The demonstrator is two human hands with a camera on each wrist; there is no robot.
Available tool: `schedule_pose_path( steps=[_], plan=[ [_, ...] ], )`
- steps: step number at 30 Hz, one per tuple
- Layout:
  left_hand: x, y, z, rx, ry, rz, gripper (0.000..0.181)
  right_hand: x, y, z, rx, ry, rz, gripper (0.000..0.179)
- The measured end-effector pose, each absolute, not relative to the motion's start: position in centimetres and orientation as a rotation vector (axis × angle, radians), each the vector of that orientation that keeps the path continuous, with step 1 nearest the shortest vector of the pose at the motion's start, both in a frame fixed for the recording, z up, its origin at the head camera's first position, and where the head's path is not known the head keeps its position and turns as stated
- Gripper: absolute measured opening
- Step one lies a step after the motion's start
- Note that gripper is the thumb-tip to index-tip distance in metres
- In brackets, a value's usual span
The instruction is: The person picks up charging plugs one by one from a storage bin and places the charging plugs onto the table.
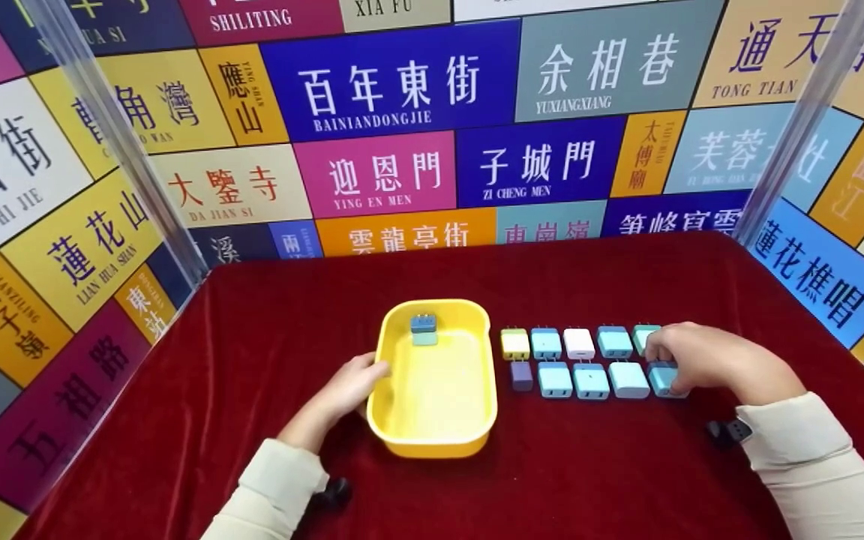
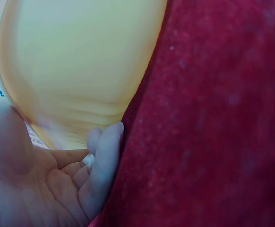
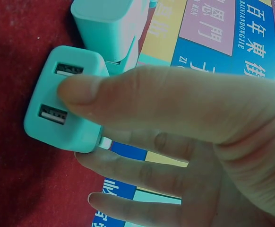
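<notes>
My left hand [image 1: 348, 386] grips the left wall of a yellow plastic basin [image 1: 439, 390], thumb over the rim and fingers outside. In the left wrist view its fingers [image 2: 107, 165] lie along the basin's outer side. A small blue plug charger [image 1: 423, 324] lies at the basin's far end. My right hand [image 1: 713, 364] pinches a blue-green USB charger [image 3: 43, 90] at the right end of the near row. The thumb [image 3: 81, 90] lies across its face between two USB ports, and the other fingers reach behind it toward the prongs.
Two rows of chargers stand right of the basin, among them a yellow one [image 1: 514, 343], a white one [image 1: 579, 343] and a purple one [image 1: 521, 376]. A dark red cloth [image 1: 552, 472] covers the table. Printed sign panels [image 1: 394, 82] and clear posts [image 1: 799, 112] border it.
</notes>
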State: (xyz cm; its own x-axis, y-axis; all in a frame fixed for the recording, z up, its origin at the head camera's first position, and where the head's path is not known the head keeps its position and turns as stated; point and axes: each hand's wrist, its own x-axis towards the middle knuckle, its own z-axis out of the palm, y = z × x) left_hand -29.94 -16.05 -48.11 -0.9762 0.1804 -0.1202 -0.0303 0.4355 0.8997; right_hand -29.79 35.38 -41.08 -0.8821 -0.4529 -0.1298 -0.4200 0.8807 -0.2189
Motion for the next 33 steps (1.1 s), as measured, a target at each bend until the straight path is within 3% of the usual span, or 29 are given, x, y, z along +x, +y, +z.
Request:
schedule_pose_path(
  steps=[33],
  plan=[
    [-29.7,-15.9,-47.7,0.120,2.485,1.577,0.049,-29.3,35.6,-39.7,-0.682,2.895,-0.322,0.033]
  ],
)
